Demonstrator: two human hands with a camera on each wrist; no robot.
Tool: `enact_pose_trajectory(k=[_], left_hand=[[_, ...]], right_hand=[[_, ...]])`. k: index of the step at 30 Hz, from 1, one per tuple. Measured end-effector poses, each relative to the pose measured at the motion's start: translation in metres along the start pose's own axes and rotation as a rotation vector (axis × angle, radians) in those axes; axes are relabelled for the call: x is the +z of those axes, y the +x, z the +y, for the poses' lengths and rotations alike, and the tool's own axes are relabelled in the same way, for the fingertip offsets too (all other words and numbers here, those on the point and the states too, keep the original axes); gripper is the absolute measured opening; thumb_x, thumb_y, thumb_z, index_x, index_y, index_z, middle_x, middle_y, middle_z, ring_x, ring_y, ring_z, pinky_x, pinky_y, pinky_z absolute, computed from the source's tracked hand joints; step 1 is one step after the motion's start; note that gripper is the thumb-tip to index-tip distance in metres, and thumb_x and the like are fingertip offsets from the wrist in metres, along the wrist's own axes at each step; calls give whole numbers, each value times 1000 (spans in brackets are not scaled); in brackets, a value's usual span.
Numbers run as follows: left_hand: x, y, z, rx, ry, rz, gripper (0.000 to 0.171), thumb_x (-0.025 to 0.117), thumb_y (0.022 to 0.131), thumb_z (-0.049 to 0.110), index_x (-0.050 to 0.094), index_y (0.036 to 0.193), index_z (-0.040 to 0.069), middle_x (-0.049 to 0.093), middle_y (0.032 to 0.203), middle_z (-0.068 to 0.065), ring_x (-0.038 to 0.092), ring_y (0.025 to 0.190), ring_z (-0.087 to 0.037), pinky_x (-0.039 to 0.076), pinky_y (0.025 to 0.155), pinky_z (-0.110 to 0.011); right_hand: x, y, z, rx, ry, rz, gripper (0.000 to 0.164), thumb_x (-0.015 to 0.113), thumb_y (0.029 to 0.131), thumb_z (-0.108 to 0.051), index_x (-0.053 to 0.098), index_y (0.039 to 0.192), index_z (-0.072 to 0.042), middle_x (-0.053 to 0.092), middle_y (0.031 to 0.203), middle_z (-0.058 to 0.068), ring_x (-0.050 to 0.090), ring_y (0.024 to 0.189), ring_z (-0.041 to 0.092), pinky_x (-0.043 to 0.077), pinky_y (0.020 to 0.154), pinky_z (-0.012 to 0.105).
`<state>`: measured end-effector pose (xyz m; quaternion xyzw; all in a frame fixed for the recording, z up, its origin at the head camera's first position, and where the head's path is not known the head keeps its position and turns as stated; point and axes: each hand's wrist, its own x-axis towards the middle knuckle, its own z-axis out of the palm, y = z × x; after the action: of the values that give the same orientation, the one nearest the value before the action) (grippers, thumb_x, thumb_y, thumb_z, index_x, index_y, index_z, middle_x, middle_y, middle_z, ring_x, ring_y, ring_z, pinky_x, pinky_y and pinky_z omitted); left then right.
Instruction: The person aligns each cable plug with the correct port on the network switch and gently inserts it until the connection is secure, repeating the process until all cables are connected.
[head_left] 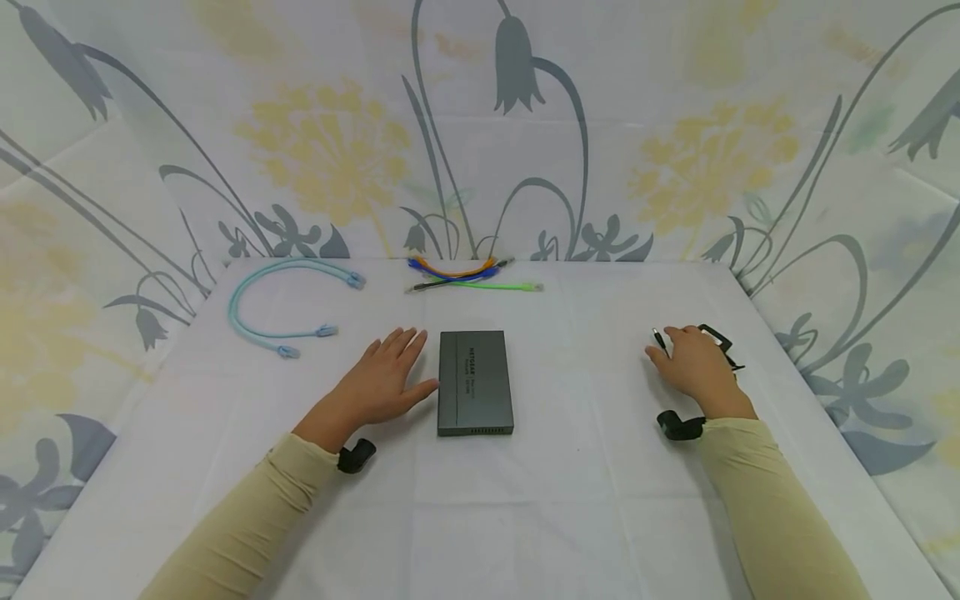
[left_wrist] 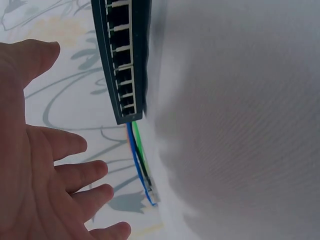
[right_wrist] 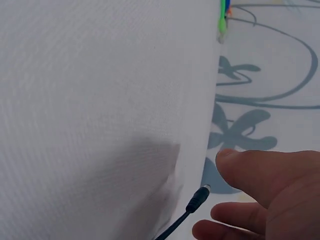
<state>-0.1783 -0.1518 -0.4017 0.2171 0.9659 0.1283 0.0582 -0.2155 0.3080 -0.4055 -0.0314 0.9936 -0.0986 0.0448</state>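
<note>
A dark grey Netgear network switch lies flat on the white-covered table. My left hand hovers beside its left side, fingers spread and holding nothing. In the left wrist view, the switch's row of ports faces the camera, apart from the fingers. Over a black power cable on the right is my right hand, which covers part of it. The cable's barrel plug sticks out near the thumb in the right wrist view, with a gap between them. No grip on the cable shows.
Pale blue network cables lie curved at the back left. Behind the switch is a small heap of short cables: an orange one, a blue one, a green one and a black one. A floral cloth backdrop rises behind the table.
</note>
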Motion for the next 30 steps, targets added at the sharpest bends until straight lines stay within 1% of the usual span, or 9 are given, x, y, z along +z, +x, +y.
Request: enact_pose_trajectory(k=[9,16,19,24,27,30], left_hand=[[3,0,9,13,-35,-53,82,45,96,56,16,156,8,19,160,-20,14,149,-38,17,119,-57],[10,-4,16,4,-52,-99,84,46,95,59,17,156,9,20,160,-19,14,149,-38,16,119,-57],[13,-6,19,4,-74,-108,85,48,94,60,17,156,10,21,160,-19,14,149,-37,15,119,-57],[17,-7,23,19,-107,-111,88,50,92,62,18,156,9,21,160,-19,15,149,-38,15,119,-57],[19,-6,26,17,-121,-127,92,51,90,64,16,156,11,18,160,-18,13,150,-37,14,120,-56],[22,-5,29,19,-120,-140,96,53,88,66,15,156,10,17,161,-19,12,150,-37,15,119,-56]], right_hand=[[4,2,3,17,-7,-5,60,45,99,-34,45,134,15,44,132,40,42,122,55,38,100,62],[9,3,4,46,1,-14,56,46,99,-31,46,135,13,48,131,38,45,122,54,40,99,62],[12,4,6,44,-1,-1,53,47,99,-28,50,132,12,54,124,36,50,116,53,44,94,61],[13,5,8,29,24,43,42,50,98,-23,58,123,10,64,108,29,61,98,45,49,79,56],[14,6,8,28,48,57,36,52,98,-21,60,119,8,66,103,26,63,90,39,50,72,50],[15,8,9,33,60,61,33,53,98,-20,61,117,6,66,102,24,62,89,37,49,70,48]])
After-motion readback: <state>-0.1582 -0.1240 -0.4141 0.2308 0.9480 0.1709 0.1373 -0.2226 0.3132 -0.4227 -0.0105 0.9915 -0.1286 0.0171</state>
